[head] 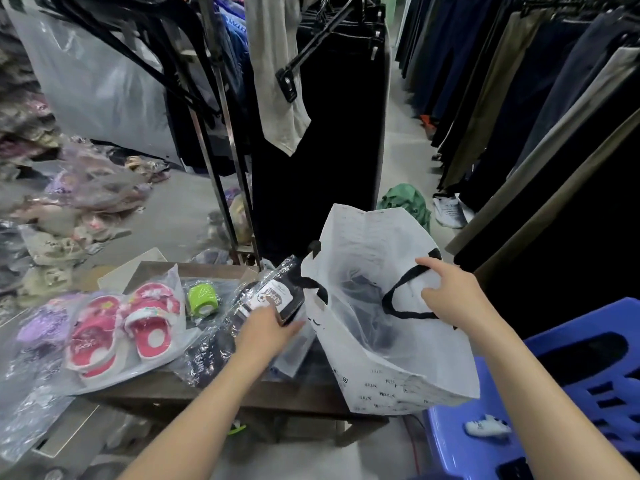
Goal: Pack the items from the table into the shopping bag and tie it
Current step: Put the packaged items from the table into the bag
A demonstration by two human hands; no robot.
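By the worktop (294, 400) edge, our left hand (266, 332) has a grip on the dark packet (277, 297); our right hand (450, 297) pinches the shopping bag (377, 379). We should hold it wide.

— Can anything get into the shopping bag (388, 386)?
— Yes. Its mouth gapes upward. Only the black handle loop (389, 294) hangs across the right side, by the right hand (450, 299) holding the rim.
— And from the worktop (294, 398)?
— The black packet (277, 296) the left hand (265, 332) grips lies just beside the bag. Pink shoes (121, 327) and a green roll (202, 299) crowd the left, a blue stool (588, 386) stands right, and hanging garments (322, 168) close in behind.
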